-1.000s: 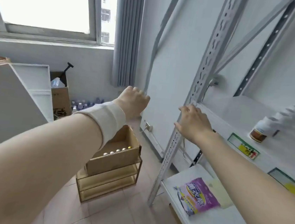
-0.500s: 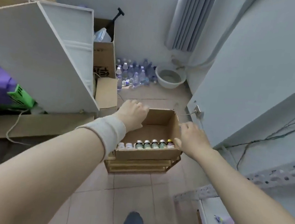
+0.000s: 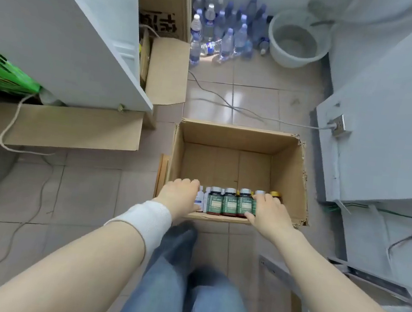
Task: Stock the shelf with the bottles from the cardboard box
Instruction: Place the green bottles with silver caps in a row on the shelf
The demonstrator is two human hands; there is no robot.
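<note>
Green bottles (image 3: 230, 202) — between left grip (image 3: 182, 196) and right grip (image 3: 269, 213).

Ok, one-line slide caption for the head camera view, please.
Left hand and right hand reach a row of bottles along the near wall of the cardboard box.

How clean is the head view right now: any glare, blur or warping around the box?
Head view: the green-labelled bottles and cardboard box are sharp, though the label print is too small to read; a pale glare sits on the floor tiles beyond the box; the wide lens bows the white panel at the left edge; the jeans at the bottom are blurred.
</note>
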